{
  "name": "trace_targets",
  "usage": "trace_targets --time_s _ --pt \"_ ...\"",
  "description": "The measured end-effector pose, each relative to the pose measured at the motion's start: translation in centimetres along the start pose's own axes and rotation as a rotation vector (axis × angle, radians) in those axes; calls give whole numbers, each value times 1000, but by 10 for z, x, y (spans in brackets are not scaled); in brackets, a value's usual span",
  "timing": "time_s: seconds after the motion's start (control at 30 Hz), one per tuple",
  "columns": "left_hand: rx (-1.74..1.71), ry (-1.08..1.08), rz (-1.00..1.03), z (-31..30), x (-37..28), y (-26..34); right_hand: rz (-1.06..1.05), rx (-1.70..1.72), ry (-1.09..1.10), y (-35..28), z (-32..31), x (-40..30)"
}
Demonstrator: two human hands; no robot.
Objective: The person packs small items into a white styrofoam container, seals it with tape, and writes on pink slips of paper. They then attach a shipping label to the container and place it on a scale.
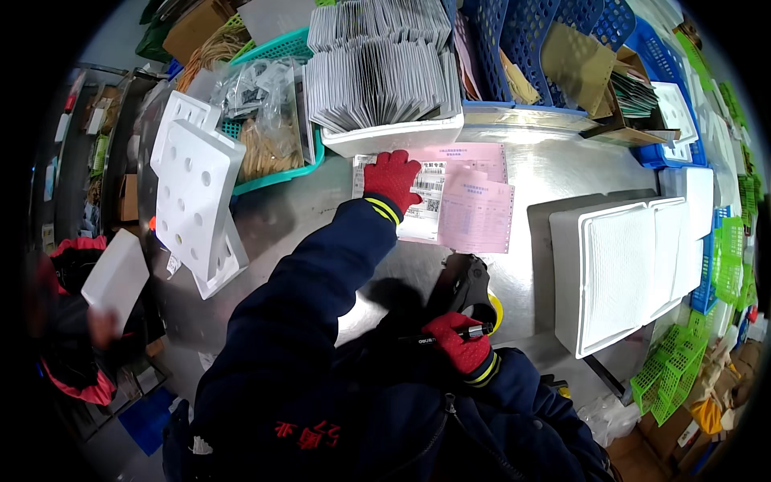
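My left hand (pixel 390 181), in a red knitted glove, lies palm down with fingers spread on a white printed label sheet (pixel 421 223). Pink printed forms (pixel 474 211) overlap that sheet and bear writing. My right hand (pixel 459 343), gloved the same way, is closed around a black marker pen (pixel 476 331) held roughly level near my chest. Just beyond it a black tape dispenser (pixel 461 280) rests on the metal table (pixel 289 241), with a roll of yellow tape (pixel 496 310) partly hidden behind it.
A white foam box of upright envelopes (pixel 391 84) stands behind the papers. Teal basket (pixel 283 175) and perforated foam lids (pixel 196 187) are at left; white foam boxes (pixel 614 277) at right. Blue racks (pixel 524 54) stand behind. Far left, another person holds a white foam piece (pixel 117 277).
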State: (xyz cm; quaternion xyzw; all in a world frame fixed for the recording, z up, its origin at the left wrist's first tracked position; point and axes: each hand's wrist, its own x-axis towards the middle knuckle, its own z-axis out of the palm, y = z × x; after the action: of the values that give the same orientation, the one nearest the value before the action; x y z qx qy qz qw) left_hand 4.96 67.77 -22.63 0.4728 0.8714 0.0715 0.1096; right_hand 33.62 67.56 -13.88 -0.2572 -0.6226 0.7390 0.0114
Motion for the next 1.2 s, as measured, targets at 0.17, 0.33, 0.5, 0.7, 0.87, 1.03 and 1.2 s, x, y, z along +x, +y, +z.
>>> trace_targets --time_s 0.17,0.33,0.5,0.7,0.87,1.03,1.2 --pt "10 36 -10 1 -7 4 22 8 -14 0 3 5" --pt "-38 217 33 8 -18 0 39 22 -33 -3 4 8" --pt "-210 289 120 -5 -43 8 12 5 -39 -5 -1 10" --pt "-162 370 332 -22 -106 30 43 12 -79 0 -5 9" --pt "-157 433 372 -19 -120 35 46 23 -104 -1 -6 11" --pt "-224 447 390 -18 -116 36 91 62 -109 -1 -7 14" --pt "-494 465 190 -10 -73 26 101 52 -82 1 -5 17"
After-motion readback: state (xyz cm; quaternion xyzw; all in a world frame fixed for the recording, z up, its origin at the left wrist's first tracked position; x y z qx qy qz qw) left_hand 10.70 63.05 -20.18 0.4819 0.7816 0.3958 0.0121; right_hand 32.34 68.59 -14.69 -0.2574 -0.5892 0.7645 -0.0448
